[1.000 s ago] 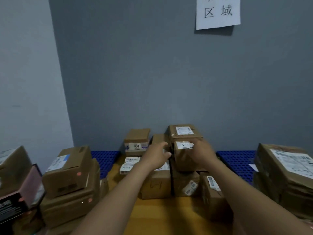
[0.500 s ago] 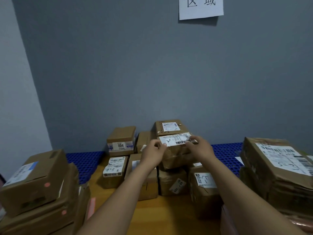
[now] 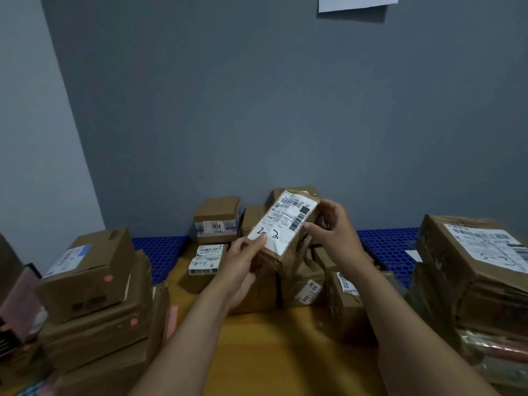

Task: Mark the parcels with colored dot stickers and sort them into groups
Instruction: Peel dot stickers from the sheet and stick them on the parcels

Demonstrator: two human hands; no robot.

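Observation:
I hold a small brown parcel (image 3: 283,224) up in front of me, tilted so its white shipping label with a handwritten "2-3" faces me. My left hand (image 3: 243,261) grips its lower left end, thumb on the label. My right hand (image 3: 331,232) holds its right side, fingers curled around the edge. Behind and below it stands a cluster of small cardboard parcels (image 3: 217,218) on the wooden table (image 3: 285,352). No dot sticker shows on the held parcel.
A stack of larger boxes (image 3: 88,275) at the left carries pink dot stickers (image 3: 108,278). More large boxes (image 3: 474,261) are piled at the right. A blue perforated pallet (image 3: 388,250) runs along the grey wall. A paper sign (image 3: 357,2) hangs high up.
Both hands took the small parcel from the top of the middle pile, lifted it toward me and tilted it until its label faces the camera.

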